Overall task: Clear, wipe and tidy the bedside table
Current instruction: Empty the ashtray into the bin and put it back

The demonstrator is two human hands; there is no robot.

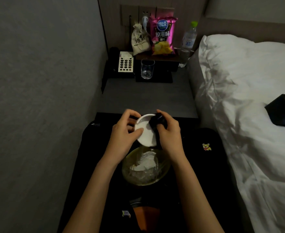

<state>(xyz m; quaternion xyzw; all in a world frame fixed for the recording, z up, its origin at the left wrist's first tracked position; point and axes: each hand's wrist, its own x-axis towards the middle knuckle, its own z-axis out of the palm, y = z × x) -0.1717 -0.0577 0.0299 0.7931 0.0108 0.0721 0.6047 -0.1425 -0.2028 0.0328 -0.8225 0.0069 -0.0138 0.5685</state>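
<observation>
My left hand (125,132) holds a small white dish (146,133) tilted, in front of the grey bedside table (146,98). My right hand (167,132) grips a dark cloth (156,122) that presses against the dish's inner face. Right below the dish stands a bin lined with clear plastic (146,167), with crumpled white tissue inside. At the back of the table are a drinking glass (147,68), a pink crisp packet (162,36), a small cloth pouch (140,40), a water bottle (188,42) and a telephone (121,64).
A grey wall runs along the left. A bed with a white duvet (247,98) lies on the right, with a dark box (284,110) on it. A white plug (145,21) sits in the wall socket behind the pouch. My dark-clothed lap fills the foreground.
</observation>
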